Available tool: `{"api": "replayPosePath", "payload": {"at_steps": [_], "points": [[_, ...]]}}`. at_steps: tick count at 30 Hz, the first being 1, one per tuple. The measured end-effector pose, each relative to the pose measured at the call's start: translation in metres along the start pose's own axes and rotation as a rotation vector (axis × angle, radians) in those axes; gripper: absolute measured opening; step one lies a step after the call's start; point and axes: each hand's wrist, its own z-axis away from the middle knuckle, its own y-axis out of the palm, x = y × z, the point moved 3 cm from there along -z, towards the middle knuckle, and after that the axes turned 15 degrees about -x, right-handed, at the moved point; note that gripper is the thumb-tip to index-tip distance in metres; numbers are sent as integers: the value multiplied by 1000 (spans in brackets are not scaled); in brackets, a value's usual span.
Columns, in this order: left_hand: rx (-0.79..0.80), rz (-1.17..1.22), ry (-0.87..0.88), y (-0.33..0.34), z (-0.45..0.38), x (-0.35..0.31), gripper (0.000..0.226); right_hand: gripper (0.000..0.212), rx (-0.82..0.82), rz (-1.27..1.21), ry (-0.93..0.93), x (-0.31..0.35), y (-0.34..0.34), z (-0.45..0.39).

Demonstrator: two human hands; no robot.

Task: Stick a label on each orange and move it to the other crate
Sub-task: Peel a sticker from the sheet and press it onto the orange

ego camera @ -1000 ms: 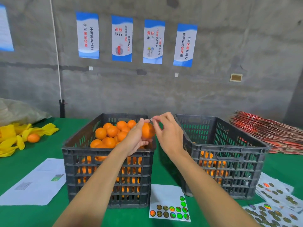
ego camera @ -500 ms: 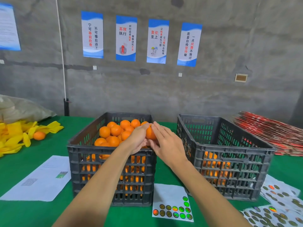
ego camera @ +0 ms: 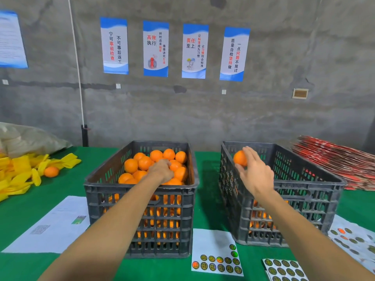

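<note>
Holding a round orange fruit (ego camera: 240, 158) over the right dark grey slatted plastic crate (ego camera: 308, 191), the right hand (ego camera: 254, 173) has its fingers nearly straight and spread, and the fruit sits against the fingertips above the inside of this crate, near its left wall. Through the slats of this crate some other oranges show at the bottom. The left hand (ego camera: 162, 171) reaches into the left dark grey plastic crate (ego camera: 140, 209), which is full of oranges (ego camera: 145, 163); its fingers curl down onto the top of the pile, but I cannot tell if they already grip one fruit. Both crates stand on a green table cover (ego camera: 207, 179), a little apart. In front, between the crates, lies a white sheet with round shiny stickers (ego camera: 216, 254). One single orange (ego camera: 51, 171) lies far to the left, beside yellow plastic pieces (ego camera: 18, 173).
</note>
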Motion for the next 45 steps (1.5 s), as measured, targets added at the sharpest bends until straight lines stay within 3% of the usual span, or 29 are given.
{"api": "replayPosePath", "payload": {"at_steps": [5,8,12,15,19,21,23,28,31,35,41,43,45], "points": [[170,-174,18,14,-15,5,78,53,83,-78,149,-21,7,-2],[167,-179,48,18,-27,5,76,46,117,-105,126,-22,10,-3],[245,-465,-35,24,-37,20,76,48,89,-100,120,-26,14,-1],[354,-549,-43,25,-47,33,76,51,87,-100,137,-26,17,0],[529,-556,-83,29,-44,34,110,47,53,-75,124,-24,19,1],[519,-548,-91,31,-43,31,116,44,31,-61,123,-23,20,2],[457,-595,-66,31,-44,28,111,43,23,-57,123,-23,20,3],[408,-684,-15,26,-34,11,76,43,44,-48,109,-22,18,3],[491,-717,-67,20,-24,9,83,42,40,-52,102,-22,19,6],[646,-582,-156,14,-13,16,95,41,44,-38,92,-22,20,6],[394,-489,-57,19,-18,14,109,42,91,-29,53,-21,19,6],[293,-432,-15,17,-19,11,95,43,120,-1,21,-19,18,10],[95,-337,95,12,-17,2,69,42,145,62,-35,-15,18,15]]}}
